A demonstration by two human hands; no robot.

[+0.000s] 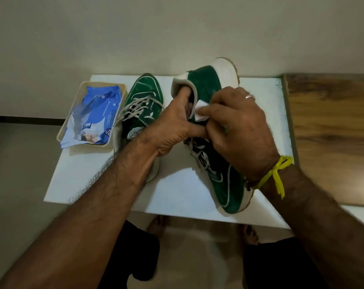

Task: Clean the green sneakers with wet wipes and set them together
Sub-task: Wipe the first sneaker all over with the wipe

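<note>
White table [177,190], L hand [172,124] grip inside raised sneaker [208,84], R hand [239,122] grip pinching wipe [201,110]

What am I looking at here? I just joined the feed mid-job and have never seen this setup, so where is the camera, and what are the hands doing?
There is no machine here. A person wears a wide-angle camera on the head, so the single picture looks forward and down over their own arms.

On the white table stands a cream tray holding a blue pack of wet wipes. Beside it rests one green sneaker, partly hidden by the left forearm.

The left hand grips the second green sneaker at its opening, fingers tucked inside the collar, holding it tilted with the heel raised. The right hand, with a ring and a yellow thread at the wrist, pinches a white wipe against that sneaker's side near the collar.

So cleaning is under way; the pair is not yet set together.
</note>
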